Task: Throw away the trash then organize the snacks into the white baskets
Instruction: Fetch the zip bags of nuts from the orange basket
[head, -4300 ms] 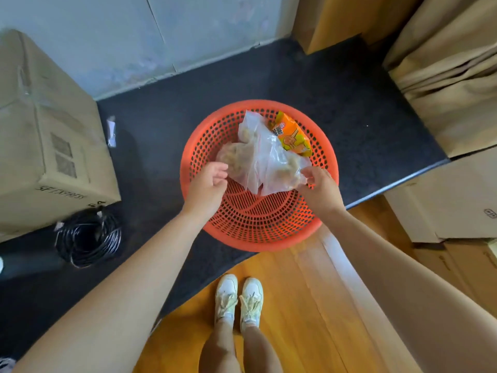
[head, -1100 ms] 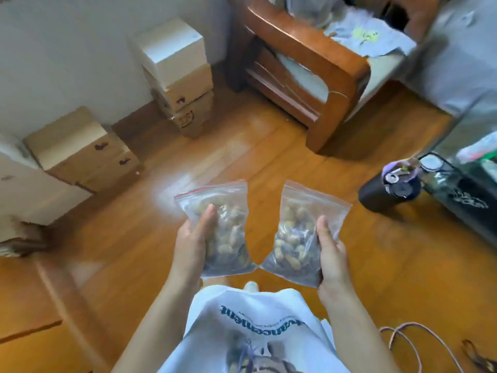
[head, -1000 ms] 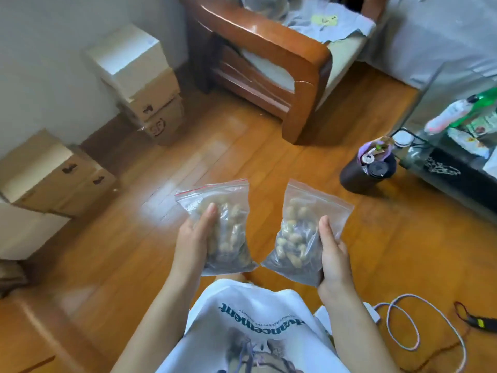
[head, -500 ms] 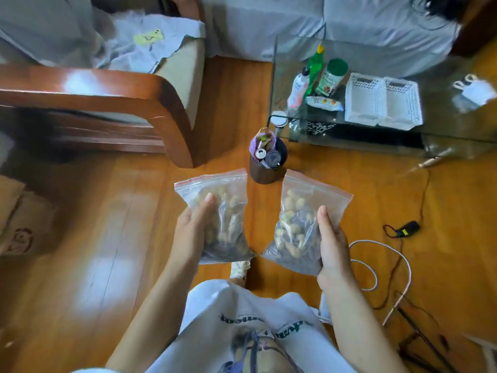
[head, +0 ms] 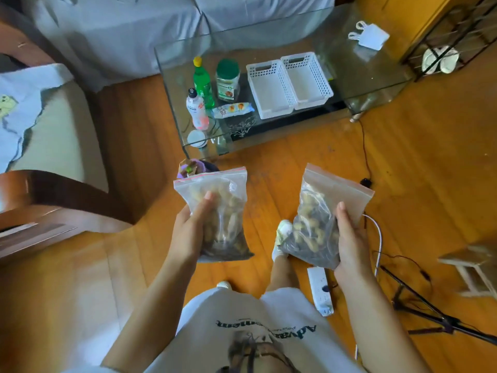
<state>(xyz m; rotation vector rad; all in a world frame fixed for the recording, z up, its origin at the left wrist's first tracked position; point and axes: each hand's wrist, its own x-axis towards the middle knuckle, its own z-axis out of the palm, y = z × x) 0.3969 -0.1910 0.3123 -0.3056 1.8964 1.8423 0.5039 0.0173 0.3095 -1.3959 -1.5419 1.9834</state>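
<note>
My left hand (head: 189,232) grips a clear zip bag of peanuts (head: 228,211) upright, thumb across its front. My right hand (head: 349,238) grips a second zip bag of peanuts (head: 317,216) the same way. Both bags hang over the wooden floor in front of me. Ahead, two white baskets (head: 289,84) stand side by side with nothing in them on the glass coffee table (head: 376,68). Left of them on the table are a green bottle (head: 202,82), a green-lidded jar (head: 228,79), a pink-and-white bottle (head: 197,110) and a lying biscuit packet (head: 233,110).
A small dark bin (head: 197,166) stuffed with wrappers stands on the floor before the table's near left corner. A wooden armchair (head: 53,162) is on the left. A power strip (head: 320,290), cables (head: 377,238), a tripod leg (head: 430,313) and a stool (head: 476,267) crowd the floor at right.
I took the two bags out of the orange basket, turned to the right and stepped nearer; the glass table and white baskets now lie straight ahead and larger. My hands keep the same hold.
</note>
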